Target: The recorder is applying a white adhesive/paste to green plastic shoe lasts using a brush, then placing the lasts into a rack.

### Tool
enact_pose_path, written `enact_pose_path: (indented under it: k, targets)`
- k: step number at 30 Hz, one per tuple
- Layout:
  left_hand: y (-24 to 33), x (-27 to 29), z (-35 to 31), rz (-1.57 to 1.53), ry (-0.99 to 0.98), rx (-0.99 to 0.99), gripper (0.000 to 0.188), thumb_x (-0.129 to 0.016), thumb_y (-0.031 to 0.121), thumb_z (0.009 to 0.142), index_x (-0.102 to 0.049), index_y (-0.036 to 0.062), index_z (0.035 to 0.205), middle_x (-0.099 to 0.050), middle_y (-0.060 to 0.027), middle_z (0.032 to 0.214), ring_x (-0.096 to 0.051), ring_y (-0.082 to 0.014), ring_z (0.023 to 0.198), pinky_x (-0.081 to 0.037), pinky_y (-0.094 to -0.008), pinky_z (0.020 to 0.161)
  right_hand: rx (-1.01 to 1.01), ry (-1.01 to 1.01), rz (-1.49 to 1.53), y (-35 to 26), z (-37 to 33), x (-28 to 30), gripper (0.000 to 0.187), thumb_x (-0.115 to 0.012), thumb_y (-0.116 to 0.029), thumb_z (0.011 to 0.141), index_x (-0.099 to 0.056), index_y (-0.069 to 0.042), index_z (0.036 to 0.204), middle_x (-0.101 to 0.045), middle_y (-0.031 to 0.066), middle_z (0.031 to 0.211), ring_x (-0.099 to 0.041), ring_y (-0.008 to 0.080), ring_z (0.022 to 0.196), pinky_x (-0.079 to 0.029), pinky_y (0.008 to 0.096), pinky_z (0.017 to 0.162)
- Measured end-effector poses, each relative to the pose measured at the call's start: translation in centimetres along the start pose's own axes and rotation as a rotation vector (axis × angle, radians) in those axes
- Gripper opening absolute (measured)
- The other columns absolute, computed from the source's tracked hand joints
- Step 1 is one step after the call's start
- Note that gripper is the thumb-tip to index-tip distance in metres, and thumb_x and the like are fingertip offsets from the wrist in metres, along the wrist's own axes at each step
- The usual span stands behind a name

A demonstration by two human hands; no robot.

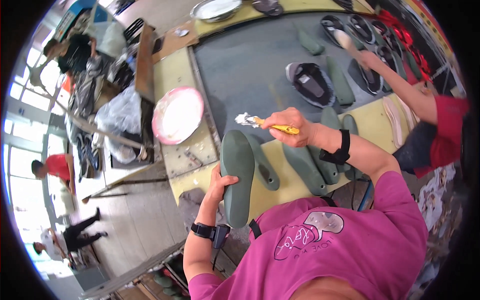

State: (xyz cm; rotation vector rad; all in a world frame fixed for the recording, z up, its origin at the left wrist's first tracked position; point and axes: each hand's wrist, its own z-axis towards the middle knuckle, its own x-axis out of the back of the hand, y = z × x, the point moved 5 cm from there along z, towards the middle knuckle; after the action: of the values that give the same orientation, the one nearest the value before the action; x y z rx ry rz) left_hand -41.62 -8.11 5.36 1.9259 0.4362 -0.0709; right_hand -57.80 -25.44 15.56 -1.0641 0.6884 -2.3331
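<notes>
Gap betw. pink-rimmed bowl point(202, 105) & brush point(258, 121) passable; shoe point(307, 89) + green form point(340, 80) block far R.

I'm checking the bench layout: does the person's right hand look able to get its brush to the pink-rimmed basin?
Probably yes. The brush in the right hand points toward the basin, and nothing appears to block the gap; the green shoe last in the left hand sits lower in the picture.

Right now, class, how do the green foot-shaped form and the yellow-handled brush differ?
The green foot-shaped form is broad and larger; the yellow-handled brush is slim. The form's visible face is plain green, while the brush's tip is coated white. The left hand holds the form; the right hand holds the brush. Both are elongated.
</notes>
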Motion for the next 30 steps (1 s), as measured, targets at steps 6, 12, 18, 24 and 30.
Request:
enact_pose_path:
  k: [6,12,18,24,30]
  targets:
    - [2.1,-5.6,6.6,0.123,-0.207,0.078,0.061,-0.062,0.016,0.059,-0.046,-0.0053,0.114,-0.058,-0.0128,0.094,-0.059,-0.0199,0.079,-0.050,-0.0314,0.071,-0.166,0.208,0.121,3.2,-2.3,4.4,0.005,-0.057,-0.007,0.081,-0.059,-0.003,0.083,-0.060,0.0080,0.066,-0.058,0.0187,0.055,-0.044,0.0286,0.051]
    - [2.3,-6.6,14.1,0.102,-0.302,0.157,0.061,-0.064,0.016,0.059,-0.045,-0.0061,0.113,-0.057,-0.0141,0.095,-0.058,-0.0206,0.080,-0.049,-0.0320,0.070,-0.783,0.196,0.357,8.4,-9.9,7.0,0.009,-0.055,-0.011,0.084,-0.059,-0.003,0.082,-0.055,0.0041,0.059,-0.053,0.0095,0.052,-0.041,0.0267,0.048]
    - [3.1,-4.7,26.9,0.260,-0.097,0.106,0.053,-0.067,0.017,0.066,-0.046,-0.0065,0.108,-0.058,-0.0153,0.091,-0.059,-0.0226,0.077,-0.050,-0.0341,0.066,-0.588,0.184,-0.053,5.9,-14.6,7.2,0.006,-0.061,-0.006,0.080,-0.058,-0.002,0.085,-0.057,0.0114,0.072,-0.057,0.0251,0.063,-0.044,0.0326,0.054]
    - [3.7,-1.0,41.8,0.377,0.177,-0.096,0.051,-0.069,0.017,0.065,-0.047,-0.0057,0.104,-0.059,-0.0147,0.089,-0.059,-0.0221,0.074,-0.050,-0.0344,0.064,-0.783,0.142,-0.039,4.6,-16.8,5.6,0.009,-0.063,-0.003,0.076,-0.059,-0.007,0.083,-0.054,0.0091,0.068,-0.056,0.0261,0.060,-0.044,0.0327,0.053]
    - [6.9,-1.3,51.5,0.565,0.172,-0.282,0.061,-0.070,0.025,0.070,-0.043,-0.0046,0.116,-0.058,-0.0196,0.104,-0.058,-0.0278,0.092,-0.047,-0.0348,0.079,-0.910,0.188,-0.007,6.0,-17.3,5.1,0.010,-0.061,-0.002,0.077,-0.058,-0.005,0.085,-0.053,0.0088,0.068,-0.055,0.0263,0.060,-0.043,0.0319,0.053]
